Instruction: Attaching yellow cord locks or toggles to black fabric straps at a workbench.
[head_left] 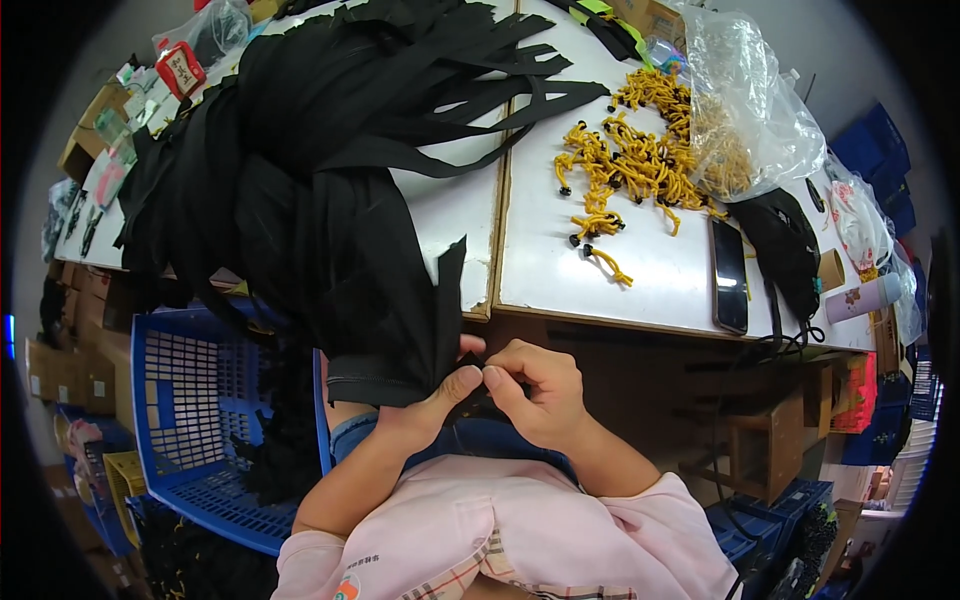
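Note:
A large heap of black fabric strips (pixel 290 130) lies over the left table and hangs off its front edge toward my lap. My left hand (pixel 437 400) is closed beside the hanging ends, its thumb and fingers pinching a small black strip end (pixel 466 366). Facing it, my right hand (pixel 545 390) is also closed, thumb against forefinger, at the same black piece. The two thumb tips almost meet. What lies between the right fingertips is mostly hidden, and the piece is too small to make out in detail.
Yellow cord loops with black ends (pixel 640 160) lie piled on the right table (pixel 560 290), beside a clear plastic bag (pixel 745 100). A phone (pixel 729 275), a black pouch (pixel 780 250) and a pale bottle (pixel 865 298) are further right. A blue basket (pixel 180 400) stands below left.

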